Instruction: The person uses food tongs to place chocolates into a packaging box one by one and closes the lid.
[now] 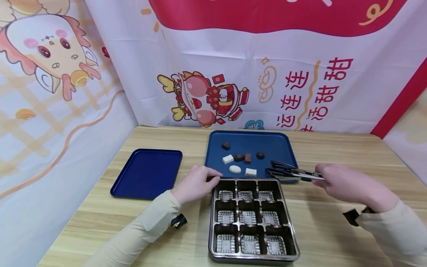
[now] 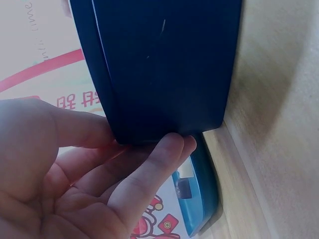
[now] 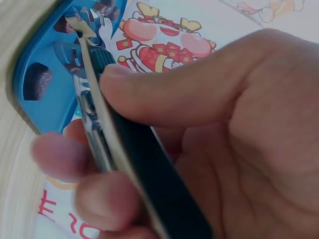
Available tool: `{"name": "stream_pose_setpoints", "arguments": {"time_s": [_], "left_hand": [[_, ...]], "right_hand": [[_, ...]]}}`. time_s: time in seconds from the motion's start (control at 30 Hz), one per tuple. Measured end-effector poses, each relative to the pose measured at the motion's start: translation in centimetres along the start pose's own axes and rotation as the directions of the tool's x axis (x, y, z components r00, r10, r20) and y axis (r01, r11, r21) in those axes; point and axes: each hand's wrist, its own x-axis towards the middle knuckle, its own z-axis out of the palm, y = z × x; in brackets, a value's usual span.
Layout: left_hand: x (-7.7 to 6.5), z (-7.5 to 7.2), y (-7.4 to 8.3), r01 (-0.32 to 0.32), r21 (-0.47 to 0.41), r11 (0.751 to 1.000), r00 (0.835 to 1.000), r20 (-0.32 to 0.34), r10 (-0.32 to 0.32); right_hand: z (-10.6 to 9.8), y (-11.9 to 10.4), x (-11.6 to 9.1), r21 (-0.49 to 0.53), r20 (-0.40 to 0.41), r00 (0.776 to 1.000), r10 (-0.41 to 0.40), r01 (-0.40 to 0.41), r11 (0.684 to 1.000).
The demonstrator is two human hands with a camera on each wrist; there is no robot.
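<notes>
In the head view my right hand [image 1: 347, 183] grips a pair of tongs [image 1: 300, 173], thumb along one dark handle in the right wrist view. Their dark slotted tips reach over the near right part of a blue tray [image 1: 270, 139]. Chocolates lie on this tray: several dark or brown pieces, such as an oval one [image 1: 238, 157], and white ones, such as a rectangular white chocolate [image 1: 251, 172]. My left hand [image 1: 197, 183] holds the far left corner of a box [image 1: 255, 256] with a nine-compartment insert. Thumb and fingertips meet the box's dark wall [image 2: 164, 69] in the left wrist view.
A smaller dark blue tray [image 1: 146, 174] lies to the left on the wooden table [image 1: 317, 237]. Behind the table hangs a printed white cloth [image 1: 207, 52] with cartoon figures and red lettering. Another patterned cloth [image 1: 50, 118] borders the left side.
</notes>
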Motion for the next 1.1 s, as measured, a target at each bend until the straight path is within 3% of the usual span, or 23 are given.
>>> {"name": "stream_pose_setpoints", "arguments": {"time_s": [0.17, 0.4, 1.1], "left_hand": [[-0.1, 0.0, 0.0, 0.001, -0.027, 1.0, 1.0, 0.006, 0.0], [-0.1, 0.1, -0.1, -0.012, -0.035, 0.999, 1.0, 0.004, 0.012], [-0.1, 0.0, 0.0, -0.003, -0.023, 1.0, 1.0, 0.008, 0.003]], "right_hand": [[-0.1, -0.6, 0.1, -0.091, -0.062, 0.998, 0.029, -0.034, 0.995], [0.1, -0.9, 0.5, -0.107, -0.131, 0.991, 0.037, -0.052, 0.993], [0.2, -1.5, 0.2, -0.151, -0.155, 0.988, 0.018, -0.042, 0.988]]}}
